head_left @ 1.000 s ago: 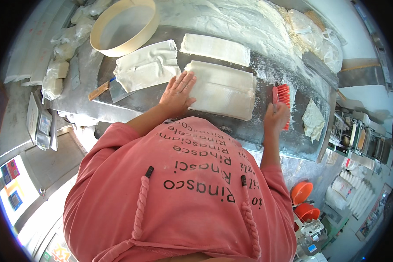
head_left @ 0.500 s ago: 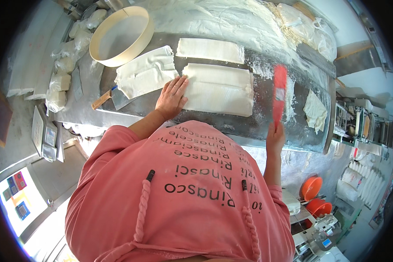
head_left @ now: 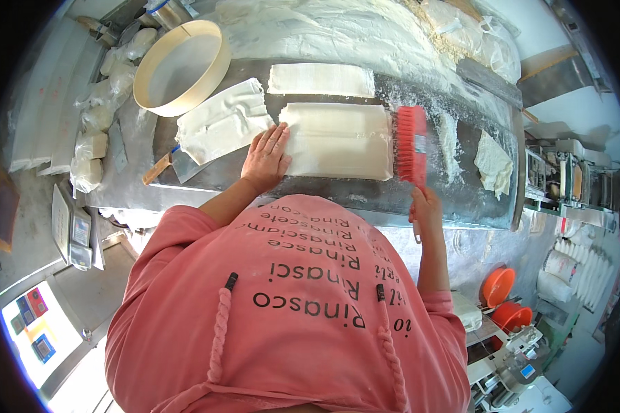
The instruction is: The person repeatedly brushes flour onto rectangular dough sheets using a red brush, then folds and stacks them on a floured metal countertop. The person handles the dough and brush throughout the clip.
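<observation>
My right hand point(head_left: 427, 208) is closed round the handle of a red bench brush point(head_left: 417, 146). The brush's red bristles point left, close to the right edge of a folded dough sheet point(head_left: 337, 143). My left hand point(head_left: 266, 157) lies with fingers stretched out on the dark table, its fingertips at that sheet's left edge. Beside it on the left is a wrinkled dough sheet point(head_left: 224, 120), partly over the blade of a wooden-handled knife point(head_left: 158, 168). A narrower dough strip point(head_left: 321, 80) lies just beyond the folded sheet.
A round sieve point(head_left: 217, 76) stands at the far left, near plastic-wrapped packs point(head_left: 91, 146). Flour point(head_left: 324, 31) covers the table's far side. A dough scrap point(head_left: 493, 164) lies at the right, with a flat grey bar point(head_left: 489, 81) behind it. Orange bowls point(head_left: 497, 286) sit lower right.
My right hand has swung the brush left, from over the floured table to the folded sheet's right edge, and its bristles now face left. My left hand stays by the sheet.
</observation>
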Tool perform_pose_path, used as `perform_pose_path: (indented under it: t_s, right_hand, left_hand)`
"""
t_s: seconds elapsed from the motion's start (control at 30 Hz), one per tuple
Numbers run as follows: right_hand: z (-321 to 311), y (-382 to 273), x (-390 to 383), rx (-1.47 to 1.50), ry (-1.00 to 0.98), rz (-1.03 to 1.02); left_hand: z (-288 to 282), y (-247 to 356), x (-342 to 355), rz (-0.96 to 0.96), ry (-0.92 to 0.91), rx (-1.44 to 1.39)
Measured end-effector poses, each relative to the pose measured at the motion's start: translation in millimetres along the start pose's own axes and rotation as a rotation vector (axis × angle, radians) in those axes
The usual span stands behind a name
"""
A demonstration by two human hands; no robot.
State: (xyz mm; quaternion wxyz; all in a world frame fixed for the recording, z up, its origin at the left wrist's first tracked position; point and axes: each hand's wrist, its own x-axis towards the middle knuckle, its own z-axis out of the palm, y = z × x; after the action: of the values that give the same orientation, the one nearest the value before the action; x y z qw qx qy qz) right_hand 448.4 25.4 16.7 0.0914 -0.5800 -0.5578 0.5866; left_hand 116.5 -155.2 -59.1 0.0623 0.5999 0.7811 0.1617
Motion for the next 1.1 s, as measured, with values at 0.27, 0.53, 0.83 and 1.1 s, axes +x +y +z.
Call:
perform_pose_path:
  t_s: [0.27,0.53,0.83,1.1]
  right_hand:
    - [36,-14,-12,-0.055,-0.237,0.045]
    - [-23,18,42,-1.006,0.578,-0.381]
    - [18,4,57,-0.937,0.696,-0.761]
    - [81,-61,122,-0.859,0.348,-1.056]
  left_hand:
    - [-1,-2,0,0.050,0.044,-0.026]
    - [9,-44,83,-0.263,0.488,-0.129]
    - [-7,-54,138,-0.694,0.170,-0.123]
    - [-4,-56,146,-0.622,0.122,-0.066]
